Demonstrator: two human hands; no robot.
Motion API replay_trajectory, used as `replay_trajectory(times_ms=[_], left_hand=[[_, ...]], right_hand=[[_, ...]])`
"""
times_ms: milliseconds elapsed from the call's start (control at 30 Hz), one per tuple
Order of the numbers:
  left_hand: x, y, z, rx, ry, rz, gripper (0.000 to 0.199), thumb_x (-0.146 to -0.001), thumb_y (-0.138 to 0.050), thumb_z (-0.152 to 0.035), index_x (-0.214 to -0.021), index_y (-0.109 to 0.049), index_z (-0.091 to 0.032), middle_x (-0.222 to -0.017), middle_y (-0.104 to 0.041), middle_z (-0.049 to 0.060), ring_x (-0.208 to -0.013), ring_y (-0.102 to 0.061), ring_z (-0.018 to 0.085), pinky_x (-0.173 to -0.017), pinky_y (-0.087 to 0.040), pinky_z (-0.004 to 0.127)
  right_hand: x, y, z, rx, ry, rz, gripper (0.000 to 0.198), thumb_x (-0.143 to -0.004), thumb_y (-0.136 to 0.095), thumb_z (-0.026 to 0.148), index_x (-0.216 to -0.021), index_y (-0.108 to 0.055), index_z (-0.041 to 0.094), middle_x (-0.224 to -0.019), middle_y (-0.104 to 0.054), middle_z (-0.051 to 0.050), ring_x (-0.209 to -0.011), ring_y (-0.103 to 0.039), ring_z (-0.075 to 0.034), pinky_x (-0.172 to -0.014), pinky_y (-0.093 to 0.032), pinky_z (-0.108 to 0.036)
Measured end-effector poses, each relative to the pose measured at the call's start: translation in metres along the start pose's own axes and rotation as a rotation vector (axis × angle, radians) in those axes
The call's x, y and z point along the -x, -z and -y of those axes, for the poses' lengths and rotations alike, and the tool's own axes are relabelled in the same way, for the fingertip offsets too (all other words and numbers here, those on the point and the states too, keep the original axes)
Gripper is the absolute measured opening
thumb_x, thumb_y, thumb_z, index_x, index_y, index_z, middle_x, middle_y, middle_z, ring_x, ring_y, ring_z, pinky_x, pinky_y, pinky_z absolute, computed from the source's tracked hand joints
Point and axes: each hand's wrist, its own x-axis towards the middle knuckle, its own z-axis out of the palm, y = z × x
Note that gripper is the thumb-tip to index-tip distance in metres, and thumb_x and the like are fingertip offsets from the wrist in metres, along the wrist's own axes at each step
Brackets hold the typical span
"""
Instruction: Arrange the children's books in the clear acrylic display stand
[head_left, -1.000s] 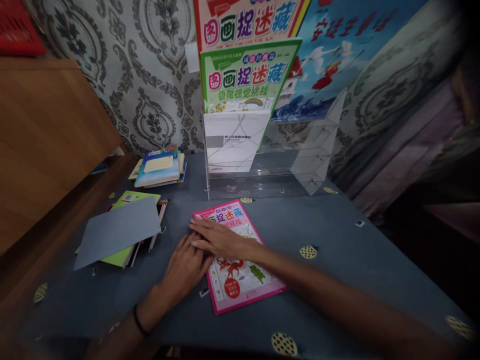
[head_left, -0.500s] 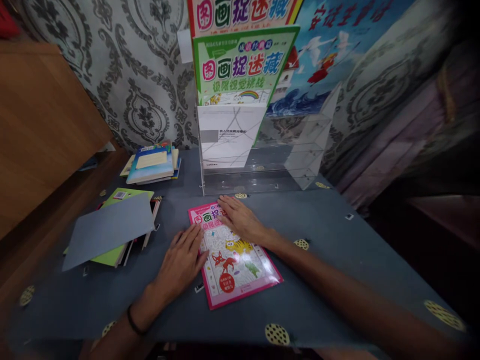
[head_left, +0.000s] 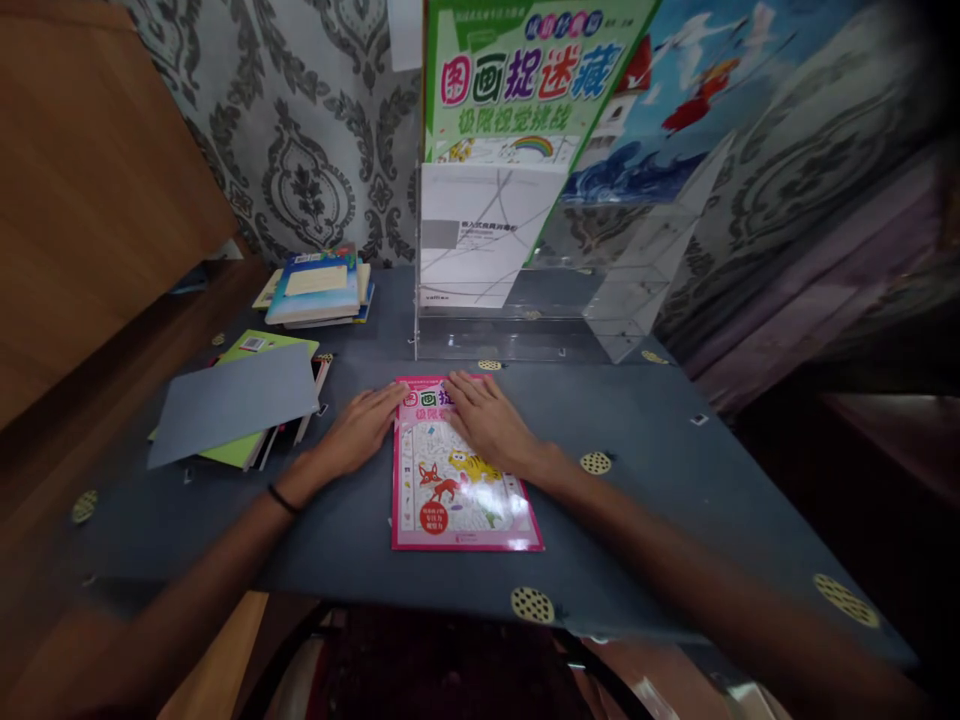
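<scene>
A pink-bordered picture book [head_left: 465, 500] with a fox and a yellow tiger on its cover lies flat on the table, nearly square to me. My right hand [head_left: 491, 425] rests flat across its upper right, fingers stretched out and hiding part of the title. At the upper left corner, the fingertips of my left hand [head_left: 365, 428] touch the book's edge, its fingers extended and the rest of it over the cloth. A black band circles my left wrist. Neither hand grips anything.
Beyond the book stands a clear acrylic rack [head_left: 487, 340] holding a green book [head_left: 517, 95], a white booklet [head_left: 480, 240] and a blue book [head_left: 645, 165]. On the left lie a stack topped by a grey-blue sheet [head_left: 236, 400] and another book stack [head_left: 315, 295]. The table edge [head_left: 420, 600] is close to me.
The book has turned from slanted to nearly straight. My left hand has slid from its left side up to the top left corner. The view has tipped downward.
</scene>
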Motion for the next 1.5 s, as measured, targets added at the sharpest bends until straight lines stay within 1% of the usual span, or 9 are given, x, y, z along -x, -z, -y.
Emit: replay_trajectory(times_ms=[133, 300, 500, 767, 900, 1033, 1200, 1367, 1500], left_hand=[[-0.014, 0.001, 0.012, 0.142, 0.045, -0.073, 0.053, -0.097, -0.033, -0.017, -0.15, -0.04, -0.016, -0.145, -0.059, 0.014, -0.139, -0.05, 0.021, -0.119, -0.033, 0.047], [-0.016, -0.002, 0.018, 0.223, 0.048, -0.105, 0.056, -0.094, -0.037, -0.015, -0.15, -0.037, -0.015, -0.141, -0.062, 0.014, -0.14, -0.049, 0.021, -0.121, -0.03, 0.047], [-0.014, -0.006, 0.022, 0.115, 0.006, -0.098, 0.056, -0.096, -0.034, -0.014, -0.151, -0.031, -0.014, -0.142, -0.061, 0.015, -0.139, -0.05, 0.023, -0.118, -0.034, 0.053], [-0.013, -0.009, 0.023, 0.022, -0.006, -0.111, 0.056, -0.096, -0.036, -0.015, -0.152, -0.03, -0.015, -0.141, -0.062, 0.013, -0.138, -0.05, 0.023, -0.117, -0.037, 0.051], [-0.011, -0.008, 0.019, -0.013, 0.003, -0.119, 0.053, -0.097, -0.038, -0.018, -0.15, -0.032, -0.015, -0.142, -0.062, 0.012, -0.136, -0.052, 0.024, -0.116, -0.039, 0.05], [-0.011, -0.008, 0.016, -0.058, 0.011, -0.123, 0.051, -0.097, -0.035, -0.018, -0.148, -0.035, -0.016, -0.143, -0.061, 0.012, -0.132, -0.056, 0.024, -0.114, -0.041, 0.05], [-0.012, -0.007, 0.014, -0.093, 0.007, -0.104, 0.051, -0.097, -0.034, -0.017, -0.148, -0.034, -0.016, -0.143, -0.06, 0.013, -0.132, -0.055, 0.024, -0.114, -0.041, 0.051], [-0.013, -0.006, 0.011, -0.119, 0.026, -0.09, 0.051, -0.098, -0.034, -0.019, -0.148, -0.034, -0.017, -0.144, -0.06, 0.011, -0.133, -0.055, 0.025, -0.115, -0.039, 0.053], [-0.014, -0.005, 0.009, -0.138, 0.063, -0.079, 0.049, -0.099, -0.033, -0.023, -0.147, -0.036, -0.016, -0.145, -0.059, 0.012, -0.133, -0.055, 0.027, -0.115, -0.039, 0.053]], right_hand=[[-0.019, -0.003, 0.018, -0.068, 0.224, 0.09, 0.051, -0.105, -0.032, 0.037, -0.152, -0.044, 0.017, -0.158, -0.043, -0.012, -0.149, -0.034, -0.026, -0.122, -0.028, -0.053], [-0.023, -0.007, 0.037, -0.093, 0.39, 0.156, 0.047, -0.105, -0.034, 0.029, -0.148, -0.049, 0.015, -0.156, -0.045, -0.011, -0.148, -0.036, -0.023, -0.124, -0.025, -0.047], [0.015, 0.002, 0.064, -0.143, 0.633, 0.225, 0.044, -0.107, -0.037, 0.031, -0.145, -0.051, 0.014, -0.151, -0.052, -0.008, -0.149, -0.035, -0.021, -0.126, -0.023, -0.044], [0.065, 0.014, 0.094, -0.271, 0.709, 0.288, 0.047, -0.106, -0.043, 0.035, -0.148, -0.046, 0.013, -0.157, -0.045, -0.01, -0.151, -0.03, -0.019, -0.126, -0.022, -0.04], [0.058, 0.021, 0.076, -0.409, 0.627, 0.256, 0.052, -0.107, -0.04, 0.04, -0.151, -0.042, 0.014, -0.156, -0.047, -0.012, -0.15, -0.031, -0.017, -0.126, -0.025, -0.039], [0.036, 0.018, 0.017, -0.379, 0.325, 0.086, 0.048, -0.107, -0.037, 0.039, -0.151, -0.042, 0.022, -0.155, -0.047, -0.011, -0.145, -0.041, -0.02, -0.118, -0.039, -0.046], [0.021, 0.013, -0.049, -0.214, 0.102, -0.003, 0.048, -0.106, -0.038, 0.04, -0.148, -0.046, 0.021, -0.153, -0.049, -0.013, -0.146, -0.04, -0.026, -0.12, -0.033, -0.057], [0.027, 0.014, -0.055, -0.118, 0.022, -0.035, 0.05, -0.105, -0.038, 0.042, -0.149, -0.045, 0.02, -0.157, -0.045, -0.013, -0.148, -0.037, -0.027, -0.121, -0.032, -0.057], [0.037, 0.016, -0.051, -0.09, 0.03, -0.043, 0.048, -0.105, -0.038, 0.039, -0.148, -0.046, 0.018, -0.154, -0.048, -0.014, -0.146, -0.039, -0.027, -0.121, -0.03, -0.059]])
